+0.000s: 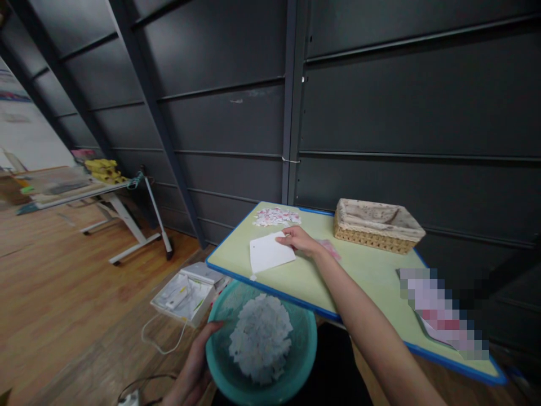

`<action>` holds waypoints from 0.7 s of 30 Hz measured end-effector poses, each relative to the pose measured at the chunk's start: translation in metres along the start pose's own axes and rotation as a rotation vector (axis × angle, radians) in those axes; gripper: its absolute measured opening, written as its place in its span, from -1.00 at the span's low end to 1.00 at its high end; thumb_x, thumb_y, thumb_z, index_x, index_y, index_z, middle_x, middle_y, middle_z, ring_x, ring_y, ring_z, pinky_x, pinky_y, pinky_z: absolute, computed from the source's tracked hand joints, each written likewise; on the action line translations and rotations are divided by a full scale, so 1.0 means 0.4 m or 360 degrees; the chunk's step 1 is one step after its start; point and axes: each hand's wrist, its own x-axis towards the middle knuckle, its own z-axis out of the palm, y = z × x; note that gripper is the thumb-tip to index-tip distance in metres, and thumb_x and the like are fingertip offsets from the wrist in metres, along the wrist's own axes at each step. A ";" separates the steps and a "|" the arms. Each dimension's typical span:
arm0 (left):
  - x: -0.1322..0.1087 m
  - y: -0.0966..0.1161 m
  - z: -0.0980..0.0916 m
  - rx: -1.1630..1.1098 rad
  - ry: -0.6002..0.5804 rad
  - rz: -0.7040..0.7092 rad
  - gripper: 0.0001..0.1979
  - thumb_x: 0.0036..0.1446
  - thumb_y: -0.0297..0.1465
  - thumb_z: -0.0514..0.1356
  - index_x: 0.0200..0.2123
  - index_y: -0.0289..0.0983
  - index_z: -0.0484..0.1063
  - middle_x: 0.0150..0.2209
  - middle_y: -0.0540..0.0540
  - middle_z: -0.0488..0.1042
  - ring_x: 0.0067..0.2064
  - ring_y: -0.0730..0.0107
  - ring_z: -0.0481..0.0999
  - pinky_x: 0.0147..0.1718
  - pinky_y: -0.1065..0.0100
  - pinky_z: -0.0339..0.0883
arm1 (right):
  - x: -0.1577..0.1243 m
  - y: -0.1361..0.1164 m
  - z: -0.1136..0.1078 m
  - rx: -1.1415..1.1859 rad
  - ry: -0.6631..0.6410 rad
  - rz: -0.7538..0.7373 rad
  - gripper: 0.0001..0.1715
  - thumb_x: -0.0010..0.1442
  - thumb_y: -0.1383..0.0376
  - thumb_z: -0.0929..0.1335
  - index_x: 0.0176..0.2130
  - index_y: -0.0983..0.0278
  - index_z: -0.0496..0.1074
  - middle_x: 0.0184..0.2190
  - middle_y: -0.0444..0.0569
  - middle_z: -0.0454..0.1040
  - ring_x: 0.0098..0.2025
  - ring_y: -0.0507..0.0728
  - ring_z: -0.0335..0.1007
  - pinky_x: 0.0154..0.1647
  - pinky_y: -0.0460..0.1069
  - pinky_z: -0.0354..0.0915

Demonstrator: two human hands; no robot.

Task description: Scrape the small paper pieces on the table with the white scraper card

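My right hand (299, 240) pinches a white card (270, 254) between thumb and fingers, low over the pale green table or lying on it. By the card's lower left corner, a small white scrap (252, 277) sits at the blue table edge. My left hand (198, 355) grips the side of a teal plastic basin (307, 352), thumb over its rim and the other fingers mostly hidden. White scraps (261, 338), seemingly paper, are heaped in the basin just below the table edge. Behind the card lies a flat pile of small white and pink pieces (276, 216).
A cloth-lined wicker basket (378, 242) stands at the table's (359, 287) back right. A pink packet (329, 248) lies beside my right wrist. At the right is a partly blurred-out flat object (442, 316). An open white box (183, 296) with a cable sits left of the basin.
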 end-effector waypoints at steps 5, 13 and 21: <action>-0.007 0.005 0.004 -0.0001 -0.0012 -0.0029 -0.97 -0.11 -0.47 0.25 -0.50 -0.32 0.45 -0.63 -0.06 0.53 -0.55 0.28 0.53 -0.42 0.28 0.44 | -0.005 0.005 -0.002 0.0015 -0.0150 -0.0002 -0.55 -0.14 0.01 0.43 -0.54 0.33 0.31 -0.67 -0.24 0.20 -0.63 -0.08 0.04 -0.63 -0.13 -0.11; 0.000 -0.001 0.001 0.0026 0.0015 -0.0081 -0.94 -0.03 -0.47 0.19 -0.45 -0.34 0.47 -0.58 -0.12 0.57 -0.45 0.20 0.59 -0.33 0.24 0.46 | 0.011 0.011 -0.020 0.0182 0.0276 -0.0076 -0.53 -0.09 -0.02 0.40 -0.39 0.33 0.37 -0.55 -0.15 0.33 -0.55 -0.01 0.16 -0.56 -0.12 0.02; 0.044 -0.049 -0.030 -0.0030 -0.0010 -0.0147 -0.92 -0.08 -0.44 0.25 -0.45 -0.33 0.49 -0.50 -0.15 0.61 -0.32 0.11 0.61 -0.22 0.17 0.46 | 0.014 0.025 -0.094 -0.0823 0.1596 -0.0097 -0.55 0.24 0.07 0.14 -0.23 0.32 0.43 -0.39 0.04 0.47 -0.34 0.14 0.29 -0.38 -0.08 0.06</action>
